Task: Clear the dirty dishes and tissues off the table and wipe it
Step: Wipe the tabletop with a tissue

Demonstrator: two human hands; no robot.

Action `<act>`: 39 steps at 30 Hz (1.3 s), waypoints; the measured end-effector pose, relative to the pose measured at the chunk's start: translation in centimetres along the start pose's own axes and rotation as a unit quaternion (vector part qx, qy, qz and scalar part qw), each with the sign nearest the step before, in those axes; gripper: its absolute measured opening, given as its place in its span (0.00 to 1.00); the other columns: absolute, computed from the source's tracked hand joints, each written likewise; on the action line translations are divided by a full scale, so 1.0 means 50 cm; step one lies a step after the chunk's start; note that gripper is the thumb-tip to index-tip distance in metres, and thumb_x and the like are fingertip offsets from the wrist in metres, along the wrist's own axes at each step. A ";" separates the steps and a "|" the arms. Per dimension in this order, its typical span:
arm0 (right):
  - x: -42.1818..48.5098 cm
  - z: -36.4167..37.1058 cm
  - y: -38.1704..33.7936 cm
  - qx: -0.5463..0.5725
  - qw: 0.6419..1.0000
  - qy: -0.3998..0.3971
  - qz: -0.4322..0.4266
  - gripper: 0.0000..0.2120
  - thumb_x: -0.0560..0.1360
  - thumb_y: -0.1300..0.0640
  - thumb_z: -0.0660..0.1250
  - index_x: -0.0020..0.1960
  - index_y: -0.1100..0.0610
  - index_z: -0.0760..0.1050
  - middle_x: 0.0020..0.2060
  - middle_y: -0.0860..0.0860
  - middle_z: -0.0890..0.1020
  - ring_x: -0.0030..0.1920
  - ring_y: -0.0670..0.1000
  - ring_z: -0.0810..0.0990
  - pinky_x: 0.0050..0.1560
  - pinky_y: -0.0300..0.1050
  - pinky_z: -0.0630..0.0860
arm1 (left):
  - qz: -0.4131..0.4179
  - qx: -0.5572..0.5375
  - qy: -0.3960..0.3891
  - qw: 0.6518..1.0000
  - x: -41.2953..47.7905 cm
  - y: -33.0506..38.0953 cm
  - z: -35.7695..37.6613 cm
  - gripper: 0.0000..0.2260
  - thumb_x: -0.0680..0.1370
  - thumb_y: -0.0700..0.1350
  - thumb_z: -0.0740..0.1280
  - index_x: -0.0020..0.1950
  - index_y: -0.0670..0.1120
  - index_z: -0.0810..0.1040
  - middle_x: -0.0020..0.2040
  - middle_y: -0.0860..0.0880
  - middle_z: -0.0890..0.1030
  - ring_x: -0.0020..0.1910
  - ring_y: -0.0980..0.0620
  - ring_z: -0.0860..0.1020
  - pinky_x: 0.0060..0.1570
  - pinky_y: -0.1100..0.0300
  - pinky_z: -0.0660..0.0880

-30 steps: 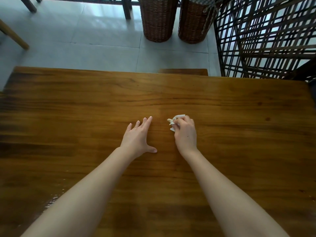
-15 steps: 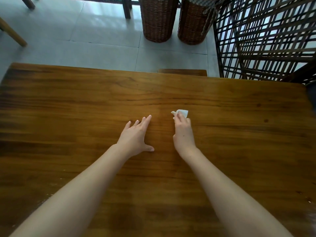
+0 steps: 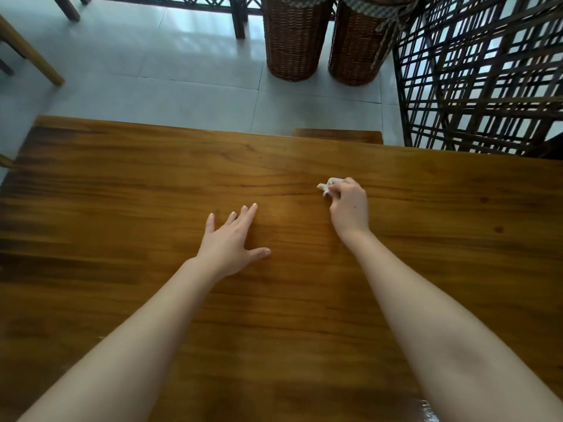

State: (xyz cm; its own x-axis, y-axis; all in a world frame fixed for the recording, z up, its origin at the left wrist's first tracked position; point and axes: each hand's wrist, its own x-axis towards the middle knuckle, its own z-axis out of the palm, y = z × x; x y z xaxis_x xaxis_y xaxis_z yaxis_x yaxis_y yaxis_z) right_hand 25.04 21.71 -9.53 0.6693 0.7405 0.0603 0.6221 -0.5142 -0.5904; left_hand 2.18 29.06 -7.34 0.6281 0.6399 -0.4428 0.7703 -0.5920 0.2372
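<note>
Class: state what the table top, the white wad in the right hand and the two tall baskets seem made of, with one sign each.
Table top: wood, apparently varnished; long grain streaks, soft sheen. White wad: probably tissue paper, matt; crumpled folds, pinched by the right hand. Baskets: wicker or rattan, brown; a close visible weave.

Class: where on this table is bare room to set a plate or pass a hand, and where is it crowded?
Free: the table left of the left hand; the stretch right of the right hand, which pinches a tissue; the strip along the far edge. A narrower gap lies between the hands. Crowded: the near middle, under both forearms.
</note>
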 end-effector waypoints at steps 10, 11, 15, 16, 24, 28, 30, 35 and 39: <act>0.022 0.079 -0.080 0.020 1.000 0.001 -0.015 0.08 0.77 0.64 0.64 0.49 0.60 0.82 0.44 0.53 0.80 0.47 0.51 0.77 0.46 0.42 0.74 | 0.008 -0.064 -0.009 0.998 0.003 -0.031 -0.009 0.50 0.69 0.59 0.74 0.78 0.57 0.40 0.78 0.49 0.55 0.76 0.51 0.59 0.74 0.46 0.41; 0.022 0.095 -0.103 0.031 0.999 -0.013 -0.031 0.08 0.77 0.62 0.64 0.48 0.60 0.82 0.44 0.53 0.80 0.47 0.50 0.77 0.47 0.44 0.75 | 0.015 -0.055 -0.012 0.998 0.004 -0.031 -0.009 0.49 0.70 0.59 0.73 0.78 0.58 0.42 0.79 0.51 0.52 0.76 0.52 0.56 0.74 0.45 0.42; 0.035 0.121 -0.141 0.037 0.994 -0.056 -0.083 0.08 0.78 0.63 0.64 0.51 0.62 0.82 0.46 0.53 0.79 0.48 0.49 0.77 0.50 0.42 0.77 | 0.029 -0.032 -0.024 0.999 0.006 -0.032 -0.012 0.45 0.71 0.60 0.72 0.78 0.58 0.46 0.78 0.57 0.48 0.77 0.55 0.51 0.74 0.44 0.42; 0.041 0.112 -0.132 0.033 0.993 -0.064 -0.091 0.08 0.78 0.63 0.63 0.50 0.62 0.82 0.46 0.53 0.79 0.48 0.50 0.76 0.50 0.43 0.76 | 0.028 -0.034 -0.028 0.999 0.006 -0.033 -0.013 0.45 0.71 0.59 0.72 0.78 0.58 0.46 0.78 0.57 0.48 0.77 0.55 0.51 0.74 0.44 0.42; 0.037 -0.038 0.079 -0.012 0.995 0.076 0.071 0.07 0.77 0.63 0.65 0.52 0.60 0.81 0.44 0.47 0.75 0.47 0.46 0.75 0.45 0.30 0.69 | 0.022 -0.051 -0.026 0.998 0.000 -0.028 -0.016 0.46 0.70 0.58 0.73 0.78 0.57 0.47 0.78 0.57 0.48 0.77 0.55 0.50 0.74 0.44 0.43; 0.012 -0.020 0.052 -0.005 0.988 0.100 0.118 0.08 0.77 0.64 0.64 0.52 0.61 0.81 0.47 0.53 0.78 0.47 0.48 0.76 0.44 0.33 0.72 | 0.008 -0.048 -0.028 0.998 0.003 -0.021 -0.018 0.46 0.70 0.57 0.74 0.78 0.57 0.47 0.78 0.57 0.49 0.77 0.54 0.51 0.75 0.45 0.45; -0.011 0.009 0.010 0.017 0.993 0.071 0.088 0.08 0.77 0.65 0.63 0.51 0.62 0.81 0.48 0.54 0.79 0.48 0.51 0.77 0.48 0.40 0.75 | 0.005 -0.039 -0.029 0.999 0.004 -0.019 -0.017 0.46 0.70 0.58 0.74 0.78 0.57 0.47 0.78 0.57 0.49 0.77 0.54 0.52 0.75 0.45 0.45; -0.100 0.055 -0.048 0.048 0.998 0.002 -0.045 0.09 0.77 0.66 0.63 0.53 0.62 0.81 0.50 0.53 0.80 0.51 0.50 0.77 0.54 0.41 0.76 | 0.000 -0.037 -0.033 0.999 0.009 -0.021 -0.014 0.47 0.69 0.59 0.74 0.78 0.58 0.47 0.78 0.57 0.49 0.77 0.53 0.52 0.75 0.45 0.46; -0.103 0.014 0.006 0.020 0.995 -0.047 -0.088 0.09 0.77 0.64 0.63 0.54 0.61 0.80 0.52 0.53 0.80 0.53 0.50 0.77 0.56 0.42 0.75 | 0.006 -0.034 -0.029 0.999 0.010 -0.026 -0.012 0.47 0.69 0.59 0.74 0.78 0.57 0.47 0.78 0.56 0.49 0.77 0.53 0.52 0.74 0.45 0.46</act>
State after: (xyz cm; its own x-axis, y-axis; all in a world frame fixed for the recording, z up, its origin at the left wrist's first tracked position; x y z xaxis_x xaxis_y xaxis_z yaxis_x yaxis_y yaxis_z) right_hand 21.49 18.02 -10.58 0.5094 0.8557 0.0910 0.7084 -0.3570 -0.6089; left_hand 1.57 30.45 -7.36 0.6311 0.6024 -0.4887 0.7699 -0.5635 0.2997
